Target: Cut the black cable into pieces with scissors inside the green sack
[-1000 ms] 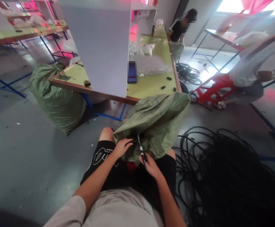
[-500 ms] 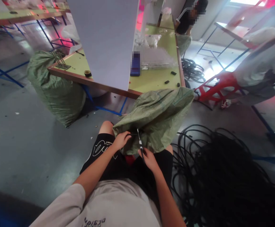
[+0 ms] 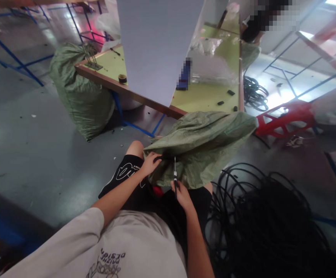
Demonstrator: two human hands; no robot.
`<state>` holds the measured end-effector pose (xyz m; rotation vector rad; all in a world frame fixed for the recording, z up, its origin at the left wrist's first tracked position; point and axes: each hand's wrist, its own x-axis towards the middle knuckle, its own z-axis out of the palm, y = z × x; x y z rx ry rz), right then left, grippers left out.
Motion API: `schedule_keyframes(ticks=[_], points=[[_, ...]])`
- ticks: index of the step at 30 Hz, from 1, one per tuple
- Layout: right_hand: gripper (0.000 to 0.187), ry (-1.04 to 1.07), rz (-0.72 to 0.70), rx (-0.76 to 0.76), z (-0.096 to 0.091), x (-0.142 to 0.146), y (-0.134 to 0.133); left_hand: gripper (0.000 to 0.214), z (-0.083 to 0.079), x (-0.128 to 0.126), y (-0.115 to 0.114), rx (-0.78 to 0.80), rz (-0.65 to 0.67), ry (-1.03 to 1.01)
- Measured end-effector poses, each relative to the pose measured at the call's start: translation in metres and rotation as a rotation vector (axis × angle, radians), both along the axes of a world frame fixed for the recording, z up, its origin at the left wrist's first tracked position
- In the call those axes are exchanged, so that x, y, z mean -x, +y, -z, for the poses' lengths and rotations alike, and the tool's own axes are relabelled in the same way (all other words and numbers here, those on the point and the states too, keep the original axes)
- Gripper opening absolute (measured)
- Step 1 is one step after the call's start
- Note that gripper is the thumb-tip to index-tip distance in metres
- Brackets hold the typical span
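Across my lap lies a green woven sack [image 3: 211, 131], its folds spread up to the table edge. My right hand [image 3: 183, 196] is closed around the dark handle of a thin-bladed hand tool [image 3: 175, 175]. Its slim metal tip points away from me, over the sack; the exact kind of tool is too small to tell. To the left, my left hand [image 3: 151, 164] pinches a black cable-like piece [image 3: 157, 158] close to the sack's near edge. The far end of that piece is lost against the dark folds near the tool's tip.
A big heap of black cable [image 3: 260, 216] covers the floor at my right. Ahead stands a yellow-topped table [image 3: 205, 102] with a white board [image 3: 156, 50], a tape roll [image 3: 122, 78] and small black pieces. A full green sack [image 3: 81, 96] and a red stool [image 3: 286, 117] flank it.
My view has swung, so the surroundings appear shifted to the right. The tool now points more straight ahead, and the black piece shows thicker beside my left fingers. Both hands keep their grip.
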<state>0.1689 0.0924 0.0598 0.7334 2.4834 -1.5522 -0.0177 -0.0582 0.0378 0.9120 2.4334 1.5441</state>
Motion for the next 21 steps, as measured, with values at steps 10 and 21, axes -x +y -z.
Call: schedule_keyframes(ticks=[10,21], points=[[0.049,-0.034,-0.052,-0.024,0.001,0.002,-0.003,0.018,-0.004,-0.011,0.001,-0.002,0.235,-0.095],[0.057,0.020,0.048,-0.067,0.002,0.003,-0.005,0.018,0.003,-0.009,0.002,0.084,0.145,-0.092]])
